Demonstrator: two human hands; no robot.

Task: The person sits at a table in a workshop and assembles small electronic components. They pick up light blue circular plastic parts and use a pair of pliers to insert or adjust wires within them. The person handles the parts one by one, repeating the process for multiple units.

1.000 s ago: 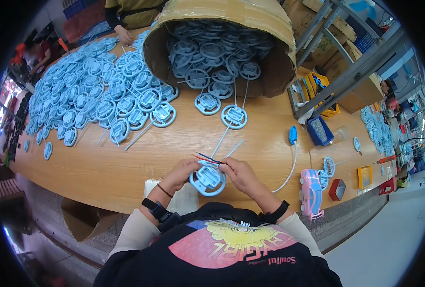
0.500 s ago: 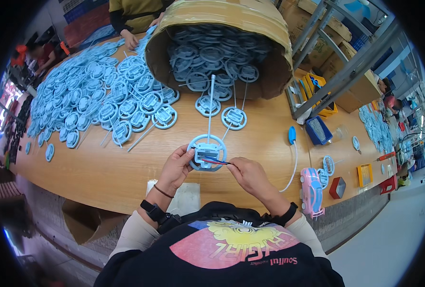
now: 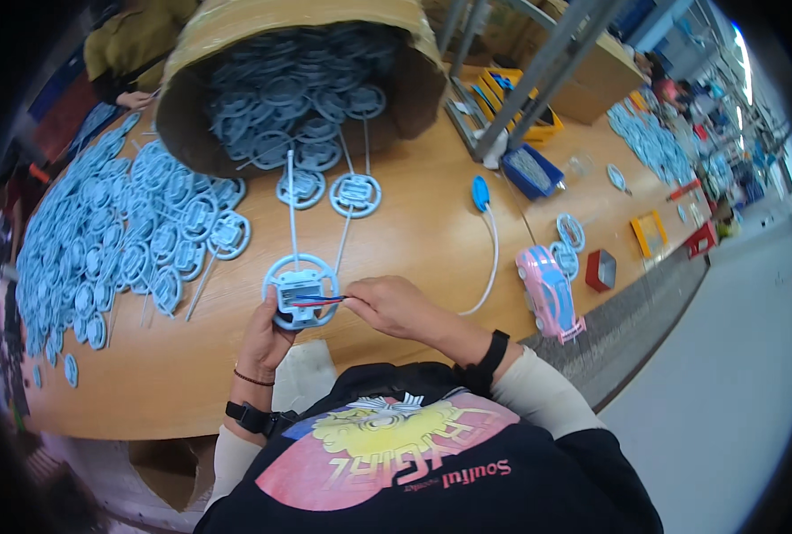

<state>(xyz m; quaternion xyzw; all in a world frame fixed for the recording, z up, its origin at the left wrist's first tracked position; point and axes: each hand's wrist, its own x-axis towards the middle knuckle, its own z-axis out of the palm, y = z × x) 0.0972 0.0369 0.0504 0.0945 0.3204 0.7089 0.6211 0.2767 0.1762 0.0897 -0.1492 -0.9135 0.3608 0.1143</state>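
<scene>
My left hand (image 3: 267, 338) grips blue wheel (image 3: 300, 289) from below, steadying it; right hand (image 3: 396, 307) pinches red wires (image 3: 317, 302) at hub, fingers pressed together. Table (image 3: 414, 240) beneath.

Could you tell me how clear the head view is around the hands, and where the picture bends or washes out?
Head view: sharp and evenly lit at the left hand, right hand and blue wheel part; the wooden table edge curves with fisheye bending; far right aisle glares pale; corners are black.
</scene>
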